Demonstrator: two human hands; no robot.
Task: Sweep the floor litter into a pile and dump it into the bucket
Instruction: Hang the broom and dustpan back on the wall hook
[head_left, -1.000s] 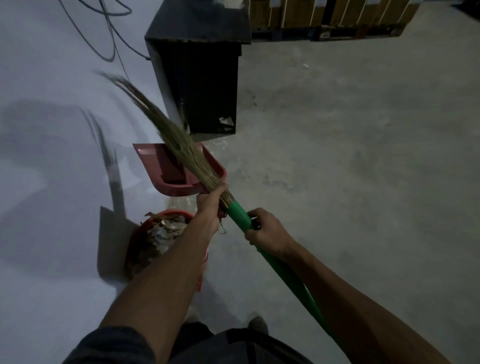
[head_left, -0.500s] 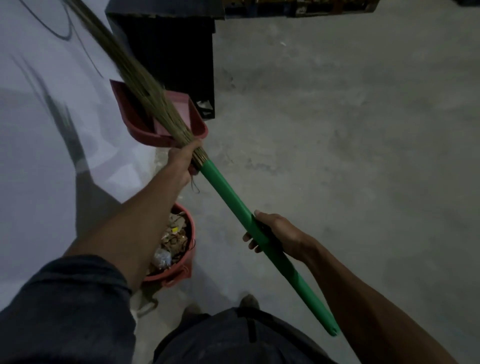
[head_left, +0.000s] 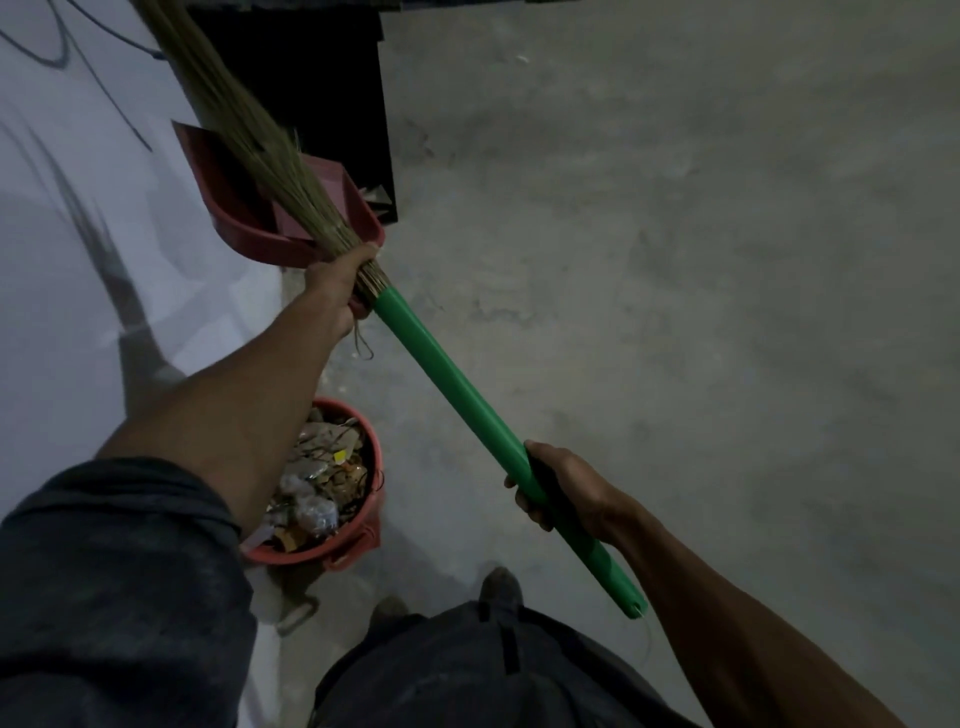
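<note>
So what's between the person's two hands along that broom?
In the head view, only bare green broom handle runs between the left hand, gripping by the bristle base, and the right hand, gripping near its end. The litter-filled bucket sits on the floor beneath.

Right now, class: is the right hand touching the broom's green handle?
Touching. The head view shows the right hand with fingers wrapped around the green handle, no gap.

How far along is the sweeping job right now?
Mostly done, it seems. The bucket on the floor is full of litter, and the dustpan looks empty. In hand: the left hand holds the dustpan together with the broom where the bristles meet the handle, and the right hand grips the green handle lower down. The visible floor shows no pile left, only small specks.
</note>
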